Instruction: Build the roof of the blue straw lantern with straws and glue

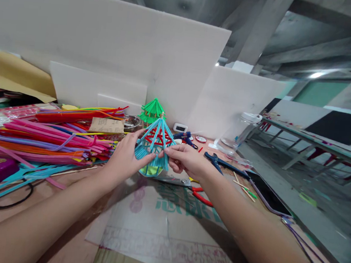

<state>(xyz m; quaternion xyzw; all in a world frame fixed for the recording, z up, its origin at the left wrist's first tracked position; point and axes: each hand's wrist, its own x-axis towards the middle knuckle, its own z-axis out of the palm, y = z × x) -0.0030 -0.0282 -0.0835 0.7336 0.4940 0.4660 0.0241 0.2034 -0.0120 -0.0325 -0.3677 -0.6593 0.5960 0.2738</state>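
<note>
A small pavilion model (159,135) with light-blue roof strips and a red lattice stands in front of me, tilted little if at all. Around its left side wraps my left hand (129,150), thumb and fingers on the blue strips. My right hand (183,157) pinches at the lower right edge of the roof, its thumb and forefinger on a blue strip. Part of the model's base shows pale green below the hands. Just behind it is a green-roofed pavilion model (154,109), partly covered by the blue one.
Bundles of coloured pipe cleaners (60,137) lie to the left. Scissors (198,195), a blue glue gun (185,137), dark-handled pliers (222,163), and a phone (267,192) lie to the right. A clear plastic jar (239,131) stands behind them. White boards (115,43) rise at the back.
</note>
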